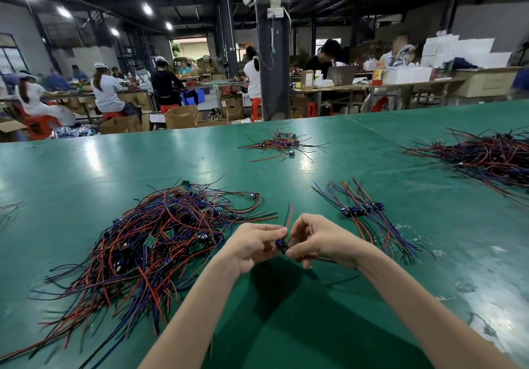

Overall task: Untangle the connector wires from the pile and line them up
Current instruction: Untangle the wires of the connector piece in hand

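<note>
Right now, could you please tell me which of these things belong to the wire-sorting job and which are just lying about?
In the job:
connector wire, pinched by left hand and right hand
tangled pile
lined-up row

Lying about:
small far heap
large heap at right
cardboard boxes beyond the table

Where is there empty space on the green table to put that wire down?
The table is bare right of the lined-up row, before the far right pile, and across the middle between the tangled pile and the small far pile. The near left is crowded: the tangled pile sprawls there.
</note>
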